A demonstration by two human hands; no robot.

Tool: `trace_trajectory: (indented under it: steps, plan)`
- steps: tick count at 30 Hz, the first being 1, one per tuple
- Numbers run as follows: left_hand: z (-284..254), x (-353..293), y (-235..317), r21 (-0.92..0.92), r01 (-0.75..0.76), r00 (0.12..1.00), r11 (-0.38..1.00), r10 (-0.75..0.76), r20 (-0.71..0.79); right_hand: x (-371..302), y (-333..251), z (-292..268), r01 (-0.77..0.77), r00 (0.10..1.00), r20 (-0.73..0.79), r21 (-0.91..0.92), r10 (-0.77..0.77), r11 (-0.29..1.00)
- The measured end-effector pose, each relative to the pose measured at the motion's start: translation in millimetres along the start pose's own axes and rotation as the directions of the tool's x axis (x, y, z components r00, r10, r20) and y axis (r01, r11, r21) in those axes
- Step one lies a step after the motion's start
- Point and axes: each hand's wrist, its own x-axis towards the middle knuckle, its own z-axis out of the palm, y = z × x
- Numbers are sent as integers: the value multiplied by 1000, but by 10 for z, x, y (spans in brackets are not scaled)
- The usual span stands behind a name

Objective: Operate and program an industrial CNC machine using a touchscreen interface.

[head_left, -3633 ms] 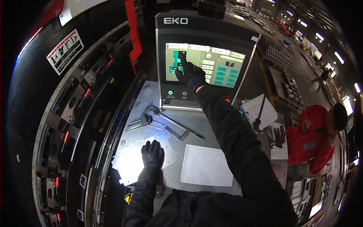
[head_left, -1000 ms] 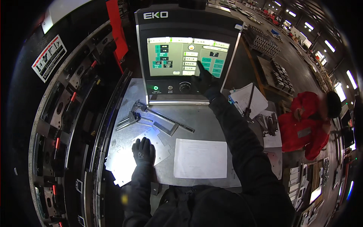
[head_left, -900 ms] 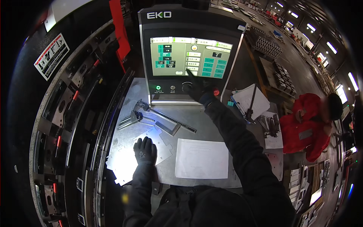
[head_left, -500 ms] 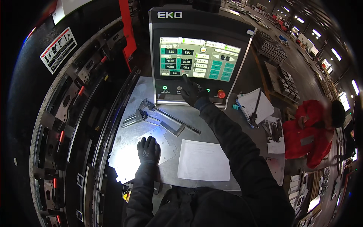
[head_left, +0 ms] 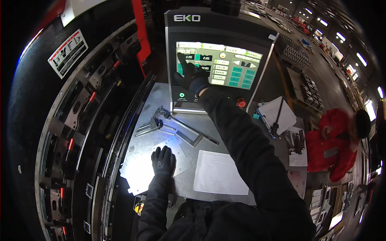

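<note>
My left hand (head_left: 163, 160), in a black glove, lies flat on a thin sheet-metal piece (head_left: 140, 176) with a notched edge, fingers stretched out. A bright light washes out part of that sheet. My right hand (head_left: 191, 76), gloved as well, is raised to the touch screen (head_left: 232, 54) of a dark control panel. Its index finger points up at the screen's upper left, by the number fields, and the thumb stands apart; the other fingers are partly hidden. Nothing is held in it. Beyond my left hand lie a caliper (head_left: 197, 129) and a metal square (head_left: 189, 137).
Printed paper (head_left: 219, 172) lies right of my left hand. Further right are a clipboard with papers (head_left: 277, 112) and dark metal pieces (head_left: 295, 142). A large machine with red-handled clamps (head_left: 70, 144) stands on the left. A person in red (head_left: 331, 144) is at the right.
My right hand has moved from the screen's lower edge up and left to its upper-left fields. The left hand stays on the sheet. The whole view has shifted slightly.
</note>
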Motion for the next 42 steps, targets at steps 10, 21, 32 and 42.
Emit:
trace_trajectory:
  steps: [10, 21, 32, 42]
  plan:
    - [-83, -38, -24, -9, 1, 999, 1000, -1, -45, -547, 616, -85, -178, 959, -130, 414, 252, 893]
    - [-7, 5, -7, 4, -21, 999, 1000, 21, -25, -674, 1253, -130, -161, 944, -252, 214, 213, 964]
    - [67, -58, -34, -16, 13, 1000, 1000, -13, -19, -184, 343, 113, 18, 998, -68, 111, -10, 994]
    - [1, -56, -42, 49, -43, 997, 998, 46, -66, -83, -81, 159, 16, 998, -69, 137, -6, 990]
